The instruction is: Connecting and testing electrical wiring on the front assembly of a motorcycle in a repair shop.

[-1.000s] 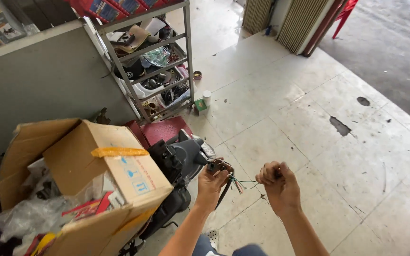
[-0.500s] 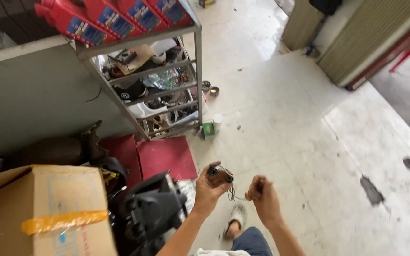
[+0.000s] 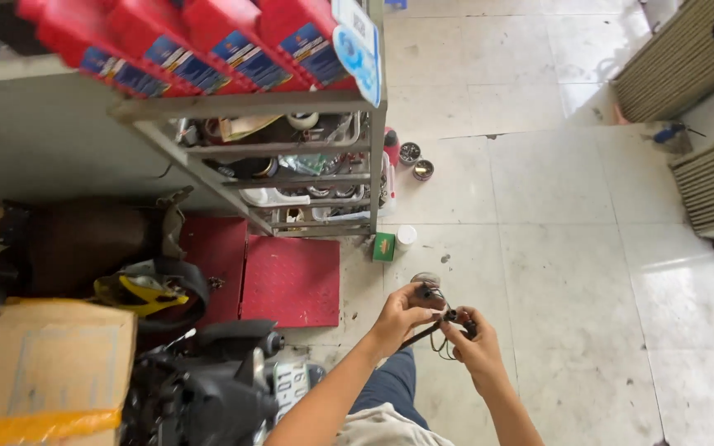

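Both hands meet above the tiled floor [image 3: 555,272], near the metal shelf [image 3: 291,165]. The left hand [image 3: 398,318] and right hand [image 3: 477,351] are curled shut on a dark wire bundle [image 3: 440,318], stretched left-to-right between them, its loops hanging toward the near side.

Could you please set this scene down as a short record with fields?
left hand: left hand grips one end of a small bundle of dark wires
right hand: right hand pinches the other end
wires: bunched between the two hands, held above the floor
shelving: metal rack ahead, crowded with parts, red bottles on top
floor: pale tiles; red mat beside the rack
lower left: cardboard box
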